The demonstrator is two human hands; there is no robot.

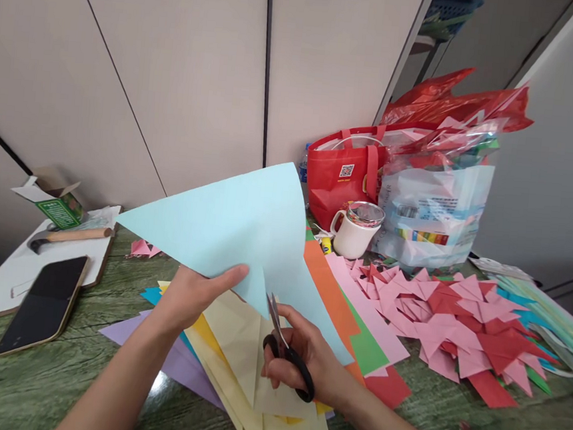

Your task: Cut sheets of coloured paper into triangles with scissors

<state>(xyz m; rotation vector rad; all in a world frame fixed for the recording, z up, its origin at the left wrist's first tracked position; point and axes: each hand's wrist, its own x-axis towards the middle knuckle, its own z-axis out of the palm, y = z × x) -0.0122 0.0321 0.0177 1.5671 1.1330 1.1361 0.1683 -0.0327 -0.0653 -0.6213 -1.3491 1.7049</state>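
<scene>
My left hand point(194, 294) pinches the lower edge of a light blue paper sheet point(225, 223) and holds it up above the table. My right hand point(304, 360) grips black-handled scissors point(287, 352), their blades slightly apart at the sheet's bottom edge. Under both hands lies a fan of coloured sheets point(240, 345): pale yellow on top, with purple, orange, green, pink and red beneath.
A heap of folded pink and red paper pieces point(462, 324) lies on the right of the green table point(51, 382). A white mug point(352, 234), a red bag point(345, 173) and a plastic bag point(437, 215) stand behind. A phone point(42, 304), hammer point(71, 235) and small box point(59, 202) are on the left.
</scene>
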